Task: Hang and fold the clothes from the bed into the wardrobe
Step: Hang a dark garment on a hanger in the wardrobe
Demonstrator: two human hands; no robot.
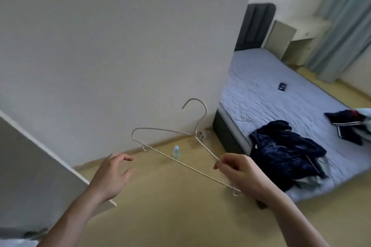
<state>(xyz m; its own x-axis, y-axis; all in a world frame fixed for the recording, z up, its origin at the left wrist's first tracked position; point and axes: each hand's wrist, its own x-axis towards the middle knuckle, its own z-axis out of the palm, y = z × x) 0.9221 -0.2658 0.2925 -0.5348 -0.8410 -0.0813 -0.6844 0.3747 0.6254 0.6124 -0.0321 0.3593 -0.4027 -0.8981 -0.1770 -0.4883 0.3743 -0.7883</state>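
A wire hanger (pixel 176 144) is held in the air above the floor (pixel 170 206), with its hook pointing up toward the wall (pixel 120 36). The hanger is pinched by the right hand (pixel 241 174) at its right shoulder wire, between thumb and fingertips, the remaining fingers being curled. The hanger's lower right corner with its small notch hook is seen just below this hand. The left hand (pixel 112 174) is kept apart from the hanger, just below its left end; the fingers are spread and loosely bent, and nothing is held in it.

The bed (pixel 281 90) is located to the right, against the wall corner, with a dark headboard (pixel 255 26) at its far end. A dark blue pile of clothes (pixel 285 152) is lying on the near part of the mattress, close to its left edge. A second, smaller pile (pixel 349 124) is lying at the right border of the view, well apart from the first; dark and pale fabrics are seen in it. A small dark item (pixel 282 87) is lying on the middle of the mattress; its nature cannot be told.

A small bottle (pixel 176 151) is standing on the floor by the skirting. A pale panel (pixel 40 162) is seen at the lower left. Curtains (pixel 345 16) are hung at the upper right, beside a pale desk (pixel 297 34)
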